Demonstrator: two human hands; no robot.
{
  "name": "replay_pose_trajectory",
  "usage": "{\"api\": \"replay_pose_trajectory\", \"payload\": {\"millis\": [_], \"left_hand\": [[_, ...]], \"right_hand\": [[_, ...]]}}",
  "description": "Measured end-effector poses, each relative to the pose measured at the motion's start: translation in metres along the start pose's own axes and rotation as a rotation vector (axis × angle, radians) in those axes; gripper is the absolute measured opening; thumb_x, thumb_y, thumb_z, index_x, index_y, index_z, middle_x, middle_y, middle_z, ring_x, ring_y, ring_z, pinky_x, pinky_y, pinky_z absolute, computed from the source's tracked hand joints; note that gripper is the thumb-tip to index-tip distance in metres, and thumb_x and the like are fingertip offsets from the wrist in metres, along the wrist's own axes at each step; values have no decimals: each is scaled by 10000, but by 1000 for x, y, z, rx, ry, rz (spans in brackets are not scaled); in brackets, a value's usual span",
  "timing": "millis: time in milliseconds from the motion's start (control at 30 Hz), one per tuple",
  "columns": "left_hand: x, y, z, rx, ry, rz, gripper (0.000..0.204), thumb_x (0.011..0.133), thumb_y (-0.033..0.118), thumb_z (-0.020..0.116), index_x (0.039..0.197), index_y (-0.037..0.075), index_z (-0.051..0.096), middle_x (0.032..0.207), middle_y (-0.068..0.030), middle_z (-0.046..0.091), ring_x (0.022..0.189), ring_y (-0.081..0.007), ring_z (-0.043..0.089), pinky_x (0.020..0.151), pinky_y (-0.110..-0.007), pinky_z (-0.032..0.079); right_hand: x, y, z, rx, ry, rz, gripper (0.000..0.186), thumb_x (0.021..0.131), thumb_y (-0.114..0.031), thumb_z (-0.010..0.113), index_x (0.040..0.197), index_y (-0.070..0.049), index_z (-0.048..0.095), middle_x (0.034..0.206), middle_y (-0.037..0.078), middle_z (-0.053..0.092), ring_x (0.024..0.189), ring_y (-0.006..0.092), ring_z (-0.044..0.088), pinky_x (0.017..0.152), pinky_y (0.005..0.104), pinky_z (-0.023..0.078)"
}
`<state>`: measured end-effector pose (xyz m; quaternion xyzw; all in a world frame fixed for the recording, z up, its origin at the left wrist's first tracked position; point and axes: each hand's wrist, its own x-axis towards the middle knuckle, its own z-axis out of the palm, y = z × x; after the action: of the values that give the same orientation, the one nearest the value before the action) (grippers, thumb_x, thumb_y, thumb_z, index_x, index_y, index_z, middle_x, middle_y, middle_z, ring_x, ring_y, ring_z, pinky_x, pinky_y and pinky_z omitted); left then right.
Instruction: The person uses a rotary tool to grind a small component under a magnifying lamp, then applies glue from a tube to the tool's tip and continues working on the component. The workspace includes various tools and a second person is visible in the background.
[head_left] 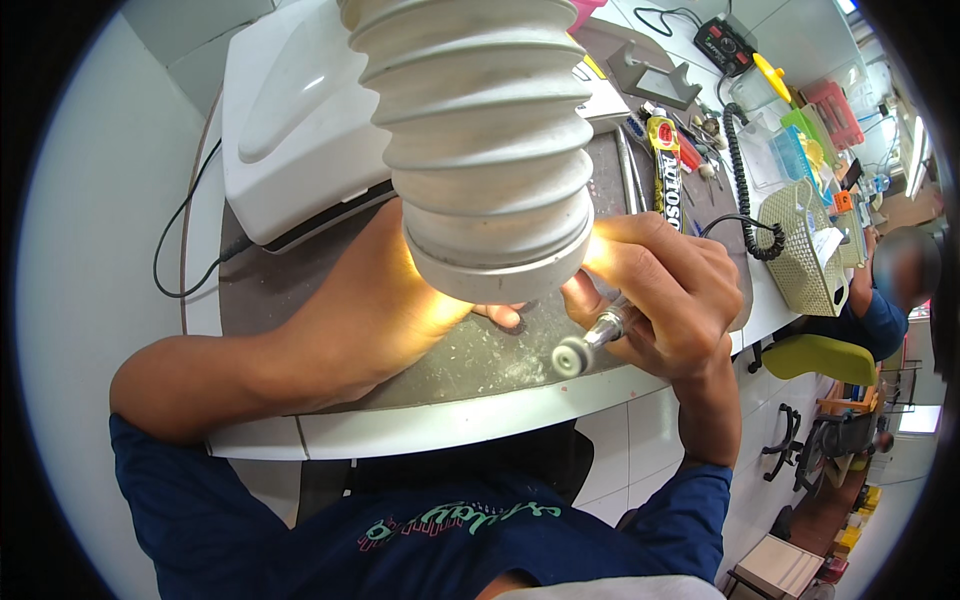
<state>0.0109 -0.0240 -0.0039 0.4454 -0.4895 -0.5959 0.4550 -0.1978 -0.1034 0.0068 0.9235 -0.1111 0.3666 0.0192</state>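
Observation:
In my right hand [670, 290] is a metal rotary handpiece [611, 322], gripped with curled fingers. On its near end sits a small round pale wheel [571, 357], blurred at the rim. My left hand [405, 290] reaches in under a wide white ribbed hose [480, 150]. Most of its fingers are hidden behind the hose mouth; only a fingertip shows below the rim, so I cannot see whether it holds anything. Bright light falls on both hands beside the hose. They are over the grey mat [470, 360], near the table's front edge.
A white rounded machine [300, 120] with a black cable stands back left. A yellow-and-black tube [664, 165], small tools and a grey bracket [655, 78] lie back right. A coiled black cord [742, 170] runs beside a woven basket [800, 250]. Another person [885, 290] sits far right.

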Motion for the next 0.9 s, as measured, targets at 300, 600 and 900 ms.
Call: {"api": "replay_pose_trajectory", "payload": {"millis": [300,600,900], "left_hand": [[0,-6,-2,6,-10,28,120,866,34,664,978,-1,639,859,-51,683,812,-111,628,772,-278,513],[-2,2,-3,-376,-20,-126,290,878,62,693,1144,6,592,1055,-29,620,988,-107,569,866,-291,474],[-4,-5,-5,-534,-2,-112,385,869,107,727,1210,31,565,1148,-23,606,1078,-117,555,983,-307,434]], "right_hand": [[2,-1,2,0,38,10,257,675,-189,837,777,-31,661,713,68,646,495,159,582,421,257,415],[2,-1,-4,-146,-80,249,618,610,-591,793,630,-69,462,528,27,380,419,174,407,406,300,330],[-2,1,1,-140,-133,294,626,643,-592,797,613,-80,437,499,11,436,389,165,454,379,311,347]]}}
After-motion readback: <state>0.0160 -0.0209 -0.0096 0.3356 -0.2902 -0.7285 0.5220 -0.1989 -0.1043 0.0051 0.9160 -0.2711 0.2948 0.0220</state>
